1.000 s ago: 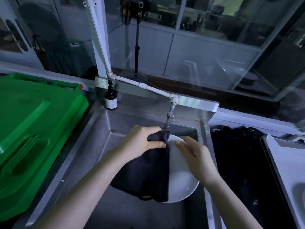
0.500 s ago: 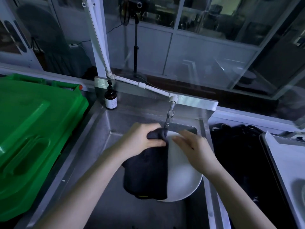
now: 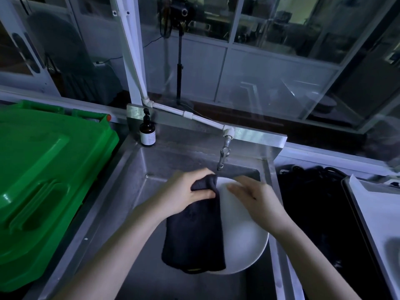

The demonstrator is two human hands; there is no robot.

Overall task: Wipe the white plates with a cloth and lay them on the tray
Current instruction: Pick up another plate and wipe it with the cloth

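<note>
A white plate (image 3: pixel 242 241) is held over the steel sink (image 3: pixel 138 213), just below the tap. My left hand (image 3: pixel 186 193) is shut on the top edge of a black cloth (image 3: pixel 192 232), which hangs down over the plate's left half. My right hand (image 3: pixel 257 202) grips the plate's upper right rim, fingers spread on its face. The tray (image 3: pixel 368 213) lies at the far right, only partly in view, with part of another white plate on it at the frame's edge.
A green bin lid (image 3: pixel 43 180) fills the left side. A brown pump bottle (image 3: pixel 147 131) stands at the sink's back left corner. The tap (image 3: pixel 223 156) hangs from a white pipe. Black cables (image 3: pixel 313 213) lie between sink and tray.
The plate has tilted and shifted slightly right. The cloth has drawn in from a wide drape to a narrower hanging fold. Both hands have kept their hold.
</note>
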